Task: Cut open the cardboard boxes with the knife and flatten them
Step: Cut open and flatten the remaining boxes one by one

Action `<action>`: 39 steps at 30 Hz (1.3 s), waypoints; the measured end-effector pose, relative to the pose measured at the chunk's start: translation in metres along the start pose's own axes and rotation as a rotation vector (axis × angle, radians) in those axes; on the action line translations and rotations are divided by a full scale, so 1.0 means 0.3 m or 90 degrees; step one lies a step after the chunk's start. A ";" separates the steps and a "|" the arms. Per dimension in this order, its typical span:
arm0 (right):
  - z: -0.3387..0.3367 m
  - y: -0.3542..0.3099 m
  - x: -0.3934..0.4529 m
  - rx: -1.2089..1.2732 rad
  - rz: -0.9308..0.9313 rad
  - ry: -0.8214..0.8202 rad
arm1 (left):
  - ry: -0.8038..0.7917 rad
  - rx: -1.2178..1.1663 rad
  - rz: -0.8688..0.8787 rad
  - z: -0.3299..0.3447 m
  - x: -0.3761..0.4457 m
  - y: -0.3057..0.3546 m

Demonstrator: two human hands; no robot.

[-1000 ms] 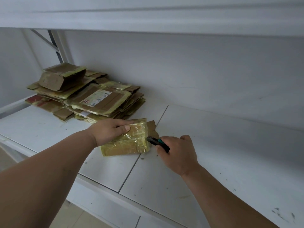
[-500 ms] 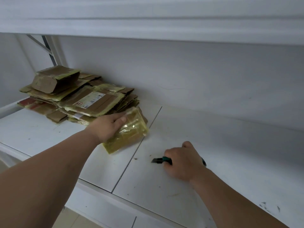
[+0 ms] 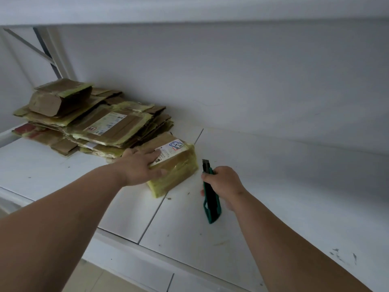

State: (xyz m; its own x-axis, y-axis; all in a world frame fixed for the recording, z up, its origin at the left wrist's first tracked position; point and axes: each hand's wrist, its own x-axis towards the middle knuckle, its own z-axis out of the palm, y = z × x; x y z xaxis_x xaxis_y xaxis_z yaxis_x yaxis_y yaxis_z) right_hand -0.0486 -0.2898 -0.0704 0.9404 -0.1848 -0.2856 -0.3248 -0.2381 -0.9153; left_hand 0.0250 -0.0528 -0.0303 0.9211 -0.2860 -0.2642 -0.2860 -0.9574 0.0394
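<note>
pile of flattened boxes sits at ten o'clock on the white shelf, against the back wall; one half-folded piece rests on top at its left end, and a white label shows on the uppermost flat sheet. just right of the pile, touching its lower edge, lies a small box wrapped in yellowish tape, not yet flattened, white label facing up, lying across a seam between two shelf panels. left hand rests on the box's near left end, fingers spread and nearly straight over the top, thumb against the near side; a press rather than a closed grip. at three o'clock from the box, close but apart, right hand has its fingers curled round a green knife, blade end pointing to twelve o'clock, clear of the box. dark scuffs mark the shelf at four o'clock.
</note>
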 end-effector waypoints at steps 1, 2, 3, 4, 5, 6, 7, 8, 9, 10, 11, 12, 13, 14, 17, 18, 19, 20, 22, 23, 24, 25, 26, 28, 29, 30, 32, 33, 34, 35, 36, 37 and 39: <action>0.012 -0.004 -0.007 0.043 0.011 -0.008 | 0.011 0.009 0.000 0.001 0.002 -0.008; 0.024 -0.007 -0.012 0.070 0.015 -0.008 | 0.019 0.017 0.000 0.002 0.002 -0.010; 0.035 -0.010 -0.014 0.093 0.015 -0.003 | 0.025 0.024 0.006 0.006 -0.001 -0.007; 0.044 -0.014 -0.013 0.111 0.012 0.006 | 0.036 0.031 0.018 0.015 0.002 -0.008; 0.050 -0.019 -0.013 0.122 0.008 0.016 | 0.048 0.039 0.034 0.026 0.008 -0.010; 0.054 -0.023 -0.011 0.133 0.004 0.024 | 0.057 0.042 0.047 0.038 0.016 -0.014; 0.057 -0.025 -0.009 0.142 0.000 0.031 | 0.066 0.036 0.054 0.047 0.023 -0.019; 0.060 -0.028 -0.007 0.149 -0.004 0.037 | 0.077 0.025 0.059 0.053 0.030 -0.022; 0.064 -0.032 -0.007 0.155 -0.005 0.042 | 0.085 0.014 0.059 0.055 0.031 -0.023; 0.068 -0.036 -0.008 0.162 -0.005 0.048 | 0.090 0.003 0.059 0.054 0.030 -0.019; 0.072 -0.041 -0.010 0.171 -0.002 0.053 | 0.090 -0.007 0.057 0.053 0.026 -0.014; 0.077 -0.044 -0.009 0.180 0.003 0.057 | 0.089 -0.014 0.058 0.053 0.025 -0.014; 0.084 -0.049 -0.010 0.187 0.007 0.062 | 0.089 -0.020 0.059 0.054 0.029 -0.019; 0.092 -0.052 -0.007 0.190 0.008 0.067 | 0.089 -0.026 0.062 0.056 0.033 -0.024; 0.116 -0.062 0.002 0.184 0.010 0.088 | 0.078 -0.026 0.065 0.056 0.049 -0.031; 0.122 -0.069 0.003 0.188 0.013 0.091 | 0.074 -0.015 0.069 0.057 0.054 -0.032; 0.131 -0.075 0.007 0.196 0.020 0.095 | 0.070 -0.006 0.071 0.055 0.055 -0.030; 0.141 -0.080 0.013 0.208 0.028 0.101 | 0.070 -0.003 0.072 0.055 0.057 -0.031; 0.156 -0.094 0.017 0.215 0.032 0.112 | 0.077 -0.007 0.066 0.062 0.067 -0.036; 0.163 -0.095 0.026 0.215 0.033 0.118 | 0.081 -0.005 0.064 0.061 0.068 -0.034; 0.168 -0.097 0.029 0.221 0.030 0.116 | 0.085 0.001 0.066 0.064 0.074 -0.034; 0.171 -0.101 0.029 0.233 0.031 0.117 | 0.089 0.007 0.068 0.063 0.076 -0.030; 0.174 -0.098 0.035 0.245 0.034 0.119 | 0.087 0.009 0.071 0.061 0.080 -0.031; 0.177 -0.099 0.038 0.259 0.045 0.116 | 0.067 0.009 0.078 0.050 0.081 -0.032; 0.183 -0.095 0.041 0.264 0.051 0.107 | 0.060 0.007 0.082 0.043 0.080 -0.029; 0.191 -0.092 0.035 0.271 0.057 0.087 | 0.058 0.009 0.085 0.038 0.080 -0.024; 0.215 -0.087 0.006 0.300 0.073 0.037 | 0.058 0.027 0.094 0.030 0.077 -0.006; 0.226 -0.079 -0.004 0.320 0.078 0.023 | 0.060 0.026 0.097 0.027 0.072 0.001; 0.233 -0.074 -0.017 0.336 0.073 0.011 | 0.058 0.019 0.095 0.029 0.071 -0.002; 0.239 -0.070 -0.029 0.344 0.065 0.001 | 0.052 0.008 0.090 0.027 0.065 -0.007; 0.241 -0.070 -0.038 0.342 0.057 -0.008 | 0.053 -0.007 0.086 0.028 0.062 -0.018; 0.240 -0.071 -0.046 0.340 0.050 -0.015 | 0.056 -0.027 0.081 0.028 0.062 -0.031; 0.240 -0.078 -0.052 0.326 0.043 -0.025 | 0.059 -0.062 0.068 0.027 0.060 -0.042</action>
State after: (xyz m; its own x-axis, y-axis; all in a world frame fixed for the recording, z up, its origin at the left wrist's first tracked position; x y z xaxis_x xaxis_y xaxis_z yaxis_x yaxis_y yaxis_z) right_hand -0.0484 -0.2127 -0.0648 0.9253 -0.1458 -0.3501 -0.3026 0.2725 -0.9133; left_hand 0.0431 -0.0455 -0.0435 0.9088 -0.3837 -0.1638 -0.3601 -0.9197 0.1565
